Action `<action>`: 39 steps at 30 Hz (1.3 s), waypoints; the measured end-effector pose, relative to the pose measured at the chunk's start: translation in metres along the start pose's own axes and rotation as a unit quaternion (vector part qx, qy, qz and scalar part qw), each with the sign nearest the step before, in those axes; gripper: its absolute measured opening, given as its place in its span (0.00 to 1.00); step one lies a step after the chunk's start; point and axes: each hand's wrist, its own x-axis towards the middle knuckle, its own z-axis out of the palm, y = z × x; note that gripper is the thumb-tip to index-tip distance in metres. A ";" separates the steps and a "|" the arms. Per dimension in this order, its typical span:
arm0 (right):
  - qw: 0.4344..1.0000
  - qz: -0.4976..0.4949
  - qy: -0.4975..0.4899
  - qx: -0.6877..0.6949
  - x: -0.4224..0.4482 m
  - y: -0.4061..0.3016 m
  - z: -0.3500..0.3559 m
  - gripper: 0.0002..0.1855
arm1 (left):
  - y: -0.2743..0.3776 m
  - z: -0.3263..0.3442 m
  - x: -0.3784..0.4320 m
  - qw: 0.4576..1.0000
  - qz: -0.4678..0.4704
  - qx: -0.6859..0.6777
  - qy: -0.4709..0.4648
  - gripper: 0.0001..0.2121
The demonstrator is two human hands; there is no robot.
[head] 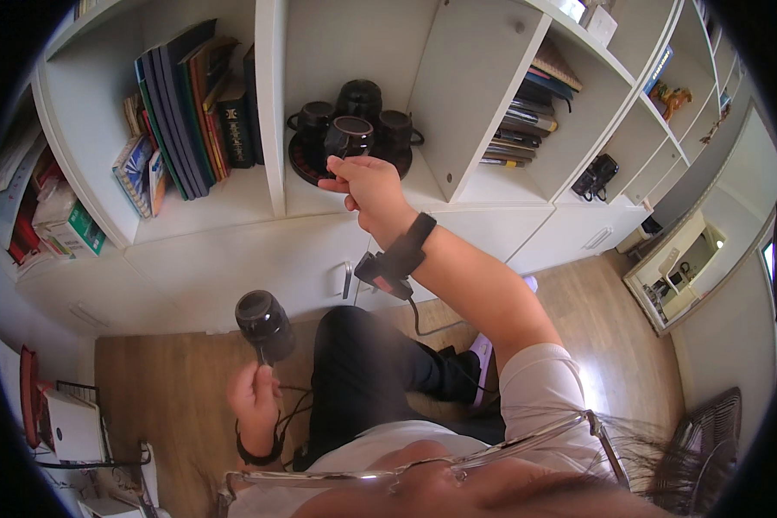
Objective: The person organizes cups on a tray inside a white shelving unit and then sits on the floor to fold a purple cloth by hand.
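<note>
My left hand (255,392), low at the left, grips the handle of a dark glazed mug (263,324) held upside down above the floor. Reaching into the middle shelf, my right hand (356,184) has its thumb and fingertips at the front upside-down dark mug (351,135); its fingers partly hide the handle side. Around that mug stand several more upturned dark mugs, one at the back (359,97), one at left (313,120) and one at right (396,129). They rest on a round dark tray (301,162). A black strap with a device (398,259) circles my right wrist.
Upright books (175,123) fill part of the left compartment, and stacked books and cases (518,129) lie in the right one. White cabinet doors with a metal handle (347,280) are below the shelf. A cable (440,330) hangs from the wrist device. A mirror (693,259) leans at right.
</note>
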 end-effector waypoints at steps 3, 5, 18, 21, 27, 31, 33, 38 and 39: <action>1.000 -0.001 0.004 -0.019 0.002 0.000 0.003 0.11 | -0.006 0.000 0.001 1.000 0.003 -0.008 0.006 0.11; 1.000 0.002 0.009 -0.026 0.005 0.004 0.003 0.10 | -0.008 0.000 0.002 1.000 0.002 -0.012 0.009 0.10; 1.000 -0.013 0.001 -0.028 0.023 0.024 0.019 0.12 | -0.011 0.002 0.006 1.000 0.004 0.004 0.009 0.08; 0.998 0.012 -0.031 -0.044 0.023 0.019 0.021 0.11 | -0.009 0.001 0.006 1.000 0.000 0.008 0.006 0.09; 0.993 0.063 -0.081 -0.066 0.039 0.018 0.026 0.08 | -0.008 0.002 0.006 1.000 0.006 0.009 -0.008 0.09; 0.991 0.063 -0.081 -0.080 0.039 0.014 0.030 0.09 | -0.002 0.007 0.005 1.000 -0.011 0.000 0.011 0.07; 0.988 0.063 -0.089 -0.109 0.037 0.009 0.029 0.10 | -0.002 0.007 0.004 1.000 -0.012 -0.003 0.007 0.07; 0.963 -0.045 -0.073 -0.256 0.034 -0.009 0.006 0.15 | -0.005 0.004 0.004 1.000 -0.007 0.014 -0.014 0.06; 0.931 -0.120 -0.054 -0.340 0.036 -0.013 -0.001 0.16 | -0.007 0.005 0.003 1.000 -0.015 0.004 -0.009 0.06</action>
